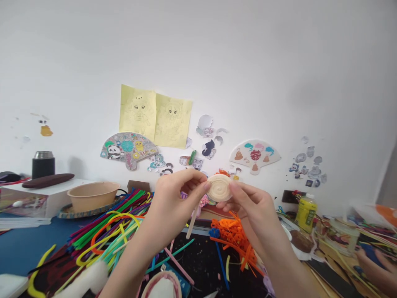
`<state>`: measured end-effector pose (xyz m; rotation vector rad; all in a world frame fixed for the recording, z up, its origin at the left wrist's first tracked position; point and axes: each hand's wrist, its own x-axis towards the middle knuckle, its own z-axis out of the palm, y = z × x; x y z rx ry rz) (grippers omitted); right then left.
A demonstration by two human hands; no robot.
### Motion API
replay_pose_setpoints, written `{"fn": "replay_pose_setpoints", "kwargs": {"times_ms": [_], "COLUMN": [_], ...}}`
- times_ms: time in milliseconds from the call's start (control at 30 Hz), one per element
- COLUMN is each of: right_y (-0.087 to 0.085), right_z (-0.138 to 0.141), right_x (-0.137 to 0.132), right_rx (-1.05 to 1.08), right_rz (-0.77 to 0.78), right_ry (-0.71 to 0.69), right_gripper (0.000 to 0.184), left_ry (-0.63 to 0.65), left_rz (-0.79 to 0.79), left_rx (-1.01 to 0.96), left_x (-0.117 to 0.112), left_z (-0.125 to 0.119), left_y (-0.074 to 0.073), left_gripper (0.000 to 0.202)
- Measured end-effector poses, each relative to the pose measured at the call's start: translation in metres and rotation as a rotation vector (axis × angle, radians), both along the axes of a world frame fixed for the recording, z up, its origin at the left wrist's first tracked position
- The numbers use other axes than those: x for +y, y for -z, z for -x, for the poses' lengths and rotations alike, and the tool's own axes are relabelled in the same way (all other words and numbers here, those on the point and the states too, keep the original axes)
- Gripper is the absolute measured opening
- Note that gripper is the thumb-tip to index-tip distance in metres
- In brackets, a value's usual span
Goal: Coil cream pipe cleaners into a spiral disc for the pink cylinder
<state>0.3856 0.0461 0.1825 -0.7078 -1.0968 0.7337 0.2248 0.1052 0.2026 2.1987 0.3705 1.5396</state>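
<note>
cream disc (219, 188) | edge-pinched between left hand (175, 198), right hand (256, 209) | rear contact unclear

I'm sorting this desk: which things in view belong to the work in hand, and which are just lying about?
In hand, or likely material:
- cream coiled disc, held between left hand and right hand
- probably the bundled pipe cleaners and orange pile

Seemingly just lying about:
- tan bowl
- black flask
- yellow bottle

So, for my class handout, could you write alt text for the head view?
The left hand and right hand hold up a cream spiral disc. Below lie colourful fuzzy stems and an orange heap; behind, fans and yellow drawings are on a white wall.
</note>
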Motion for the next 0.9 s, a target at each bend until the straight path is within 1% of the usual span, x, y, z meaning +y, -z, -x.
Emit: {"fn": "replay_pose_setpoints", "kwargs": {"times_ms": [133,267,367,433,467,500,567,667,733,800,833,900], "right_y": [0.000,0.000,-0.002,-0.003,-0.003,-0.002,0.000,0.004,0.005,0.004,0.004,0.003], "right_z": [-0.001,-0.004,-0.006,-0.005,-0.005,-0.004,-0.002,-0.001,-0.001,-0.001,-0.001,0.001], "right_x": [0.001,0.002,0.003,0.002,0.001,0.001,-0.001,-0.005,-0.007,-0.007,-0.008,-0.008], "right_rx": [0.034,0.032,0.001,-0.027,-0.050,-0.082,-0.192,-0.439,-0.643,-0.815,-0.869,-0.907], "right_rz": [0.017,0.026,0.040,0.031,0.003,-0.044,-0.175,-0.390,-0.538,-0.645,-0.673,-0.687], "right_ry": [-0.086,-0.127,-0.132,-0.084,-0.024,0.067,0.309,0.668,0.845,0.950,0.973,0.974], "right_gripper": [0.019,0.022,0.026,0.024,0.022,0.020,0.016,0.020,0.024,0.027,0.027,0.027], "left_ry": [-0.019,-0.027,-0.025,-0.017,-0.007,0.003,0.021,0.035,0.043,0.047,0.046,0.039], "left_rz": [-0.064,-0.094,-0.093,-0.072,-0.054,-0.033,0.013,0.057,0.070,0.069,0.066,0.056], "left_rx": [0.025,0.031,0.036,0.038,0.039,0.041,0.047,0.051,0.049,0.048,0.050,0.049], "left_x": [-0.003,-0.004,-0.003,-0.003,-0.003,-0.003,-0.004,-0.005,-0.006,-0.007,-0.007,-0.007], "left_z": [-0.001,-0.002,-0.001,-0.001,-0.001,-0.001,-0.001,0.000,0.001,0.002,0.003,0.003], "left_y": [-0.001,-0.002,-0.002,-0.002,-0.002,-0.002,-0.001,-0.001,-0.001,-0.002,-0.002,-0.003], "left_gripper": [0.013,0.012,0.011,0.011,0.012,0.013,0.014,0.015,0.016,0.016,0.016,0.016]}}
